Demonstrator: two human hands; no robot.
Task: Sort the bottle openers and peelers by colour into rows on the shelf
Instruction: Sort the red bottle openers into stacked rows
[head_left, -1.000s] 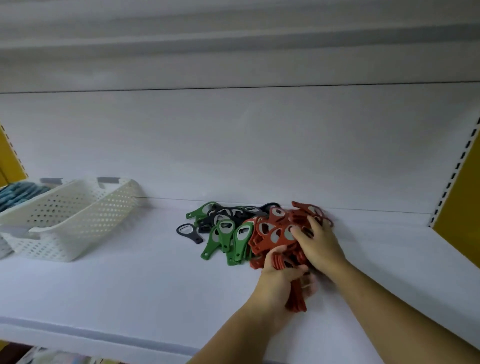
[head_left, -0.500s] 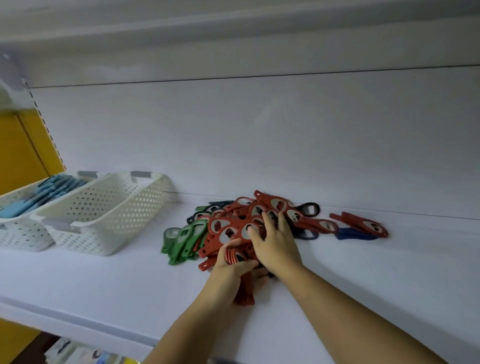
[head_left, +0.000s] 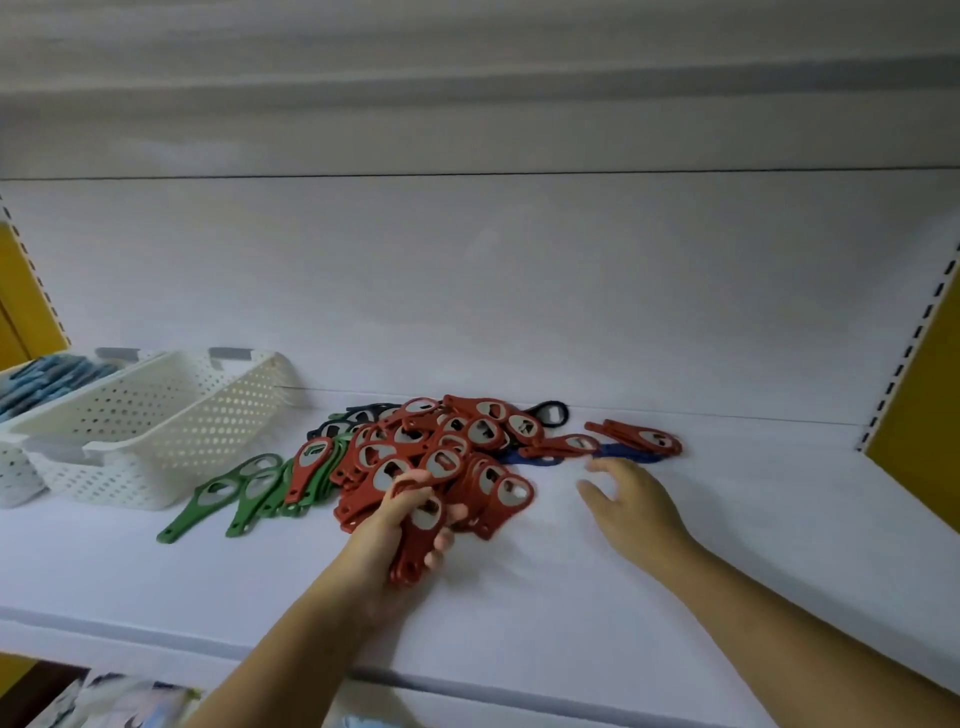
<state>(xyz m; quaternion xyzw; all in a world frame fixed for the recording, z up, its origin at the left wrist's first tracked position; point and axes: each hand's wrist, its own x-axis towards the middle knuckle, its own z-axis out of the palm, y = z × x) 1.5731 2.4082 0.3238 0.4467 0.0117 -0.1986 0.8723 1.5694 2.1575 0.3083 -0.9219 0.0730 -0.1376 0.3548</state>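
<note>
As left hand (head_left: 387, 525) grips red openers (head_left: 418, 548), right hand (head_left: 636, 512), fingers (head_left: 592, 491) spread

white perforated basket (head_left: 156, 441) — left | second basket (head_left: 15, 470) just beside it, further left | yellow side panel (head_left: 924, 441) — right
</note>
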